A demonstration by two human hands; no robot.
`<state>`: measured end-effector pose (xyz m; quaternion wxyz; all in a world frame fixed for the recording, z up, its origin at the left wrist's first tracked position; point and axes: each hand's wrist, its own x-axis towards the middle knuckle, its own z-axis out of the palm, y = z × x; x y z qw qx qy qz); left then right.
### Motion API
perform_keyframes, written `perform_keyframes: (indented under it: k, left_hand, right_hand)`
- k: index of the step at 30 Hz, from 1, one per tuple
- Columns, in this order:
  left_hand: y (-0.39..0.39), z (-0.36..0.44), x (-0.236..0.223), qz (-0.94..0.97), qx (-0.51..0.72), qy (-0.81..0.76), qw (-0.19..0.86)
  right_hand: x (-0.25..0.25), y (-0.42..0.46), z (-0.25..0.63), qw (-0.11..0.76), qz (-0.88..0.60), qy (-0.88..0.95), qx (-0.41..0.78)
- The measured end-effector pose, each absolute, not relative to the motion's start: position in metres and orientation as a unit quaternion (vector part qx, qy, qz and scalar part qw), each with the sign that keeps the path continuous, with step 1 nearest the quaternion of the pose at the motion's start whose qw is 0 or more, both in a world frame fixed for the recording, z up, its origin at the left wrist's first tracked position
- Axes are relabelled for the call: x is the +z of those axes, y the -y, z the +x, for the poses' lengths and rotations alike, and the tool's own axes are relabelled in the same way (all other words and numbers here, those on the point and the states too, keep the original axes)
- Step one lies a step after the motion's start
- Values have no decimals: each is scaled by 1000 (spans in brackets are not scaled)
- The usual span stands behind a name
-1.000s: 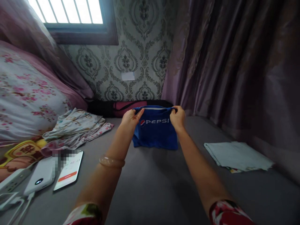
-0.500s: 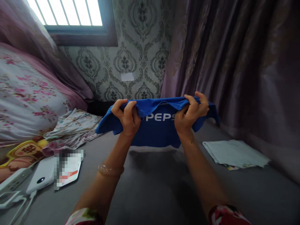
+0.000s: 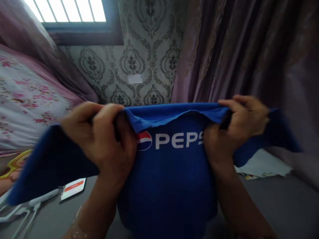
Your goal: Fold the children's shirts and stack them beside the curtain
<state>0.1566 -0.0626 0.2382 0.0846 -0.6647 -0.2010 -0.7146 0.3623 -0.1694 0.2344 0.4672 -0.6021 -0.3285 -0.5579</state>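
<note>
Glare from the window [image 3: 72, 11] leaves the rest dim, with the left hand [image 3: 106, 139] blurred.

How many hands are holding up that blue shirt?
2. The left hand grips its top edge beside the round logo; the right hand grips it past the white letters. No other hands show.

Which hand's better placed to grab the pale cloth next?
Probably the right hand: the pale cloth lies on that side, partly hidden by the blue shirt. The left hand is farther away. Either must release the shirt first.
</note>
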Motion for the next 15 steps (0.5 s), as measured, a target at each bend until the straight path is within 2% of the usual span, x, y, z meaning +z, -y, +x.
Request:
perform_keyframes:
  k: [1,2,9,12,15]
  left_hand:
    - [58,165,225,-669,-686,245,146]
    - [50,174,208,-689,-656,263,157]
    - [-47,226,54,-801,-444,396,65]
    - [-70,234,22,-830,-364,418,56]
    - [-83,238,14,-844,-327,420,67]
  right_hand:
    - [218,163,368,450,-627,335,-540]
    - [199,155,374,435,-653,336,-522]
    - [63,96,419,279,-794,432,-324]
    - [34,80,431,232,-810,460,-280]
    - [22,68,441,201,-816,475,-262]
